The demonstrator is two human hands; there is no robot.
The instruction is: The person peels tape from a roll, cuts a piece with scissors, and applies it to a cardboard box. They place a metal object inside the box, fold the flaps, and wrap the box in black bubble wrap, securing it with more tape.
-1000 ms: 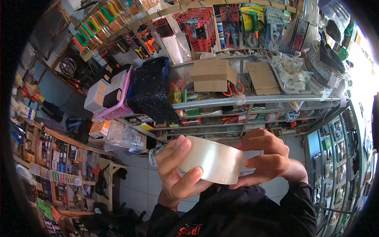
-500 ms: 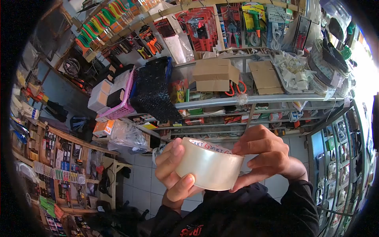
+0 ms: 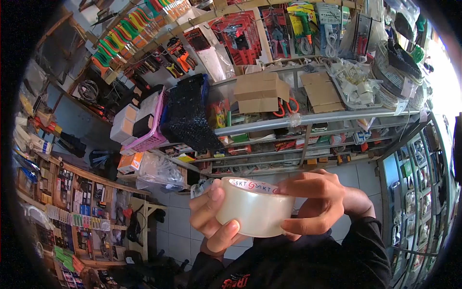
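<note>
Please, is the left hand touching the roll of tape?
Touching. The head view shows it: the thumb of the left hand lies on the outer face of the tape, with no gap between them.

At 12 o'clock a wooden rail (image 3: 202, 20) crosses above a shelved counter with a metal front edge (image 3: 332, 115), which stretches round toward 2 o'clock, where strong white light (image 3: 445, 79) washes out the view. Wooden shelving (image 3: 89, 180) fills 8 o'clock, and a metal-framed cabinet (image 3: 393, 166) stands between 3 and 4. Pale square tiles (image 3: 178, 221) cover the floor, with dark joints, at 4 and 7 o'clock.
</note>
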